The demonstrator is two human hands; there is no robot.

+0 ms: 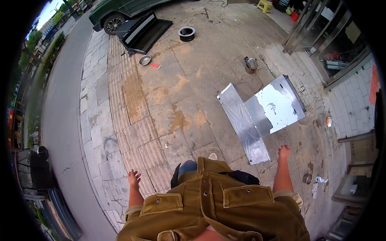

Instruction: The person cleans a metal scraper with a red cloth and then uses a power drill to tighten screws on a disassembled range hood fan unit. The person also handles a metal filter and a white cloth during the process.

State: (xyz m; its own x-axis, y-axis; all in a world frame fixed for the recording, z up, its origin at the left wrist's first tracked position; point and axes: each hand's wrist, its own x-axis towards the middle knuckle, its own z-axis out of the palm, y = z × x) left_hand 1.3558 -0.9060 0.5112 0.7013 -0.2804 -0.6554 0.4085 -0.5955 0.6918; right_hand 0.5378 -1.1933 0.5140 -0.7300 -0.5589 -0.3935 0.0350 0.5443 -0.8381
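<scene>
Can see left hand [134, 177] at near left, held out above paving [171, 138], with fingers loosely bent and slightly apart. Can see right hand [284, 151] at near right, with fingers curled in; can't tell whether pressed together. Nearest to right hand: long silver panel [241, 120], lying on paving at centre right, running from far left to near right, with near end just left of the hand. No way to tell from here if touching; looks apart.

Right beside long silver panel, on its right: wide shiny panel [283, 102], with patchy surface and dark far-right edge. Can't tell whether overlapping or just butted.

Farther off, past wide panel: dark pot [249, 69] with metal vessel at top. At far centre: black drum [187, 34] with pale rim. At far left: metal bowl [144, 60], just beside red-handled tool [156, 65], both near black housing [145, 34]. At near right, past right hand: small metal cup [307, 178] beside white bottle [321, 179].
</scene>
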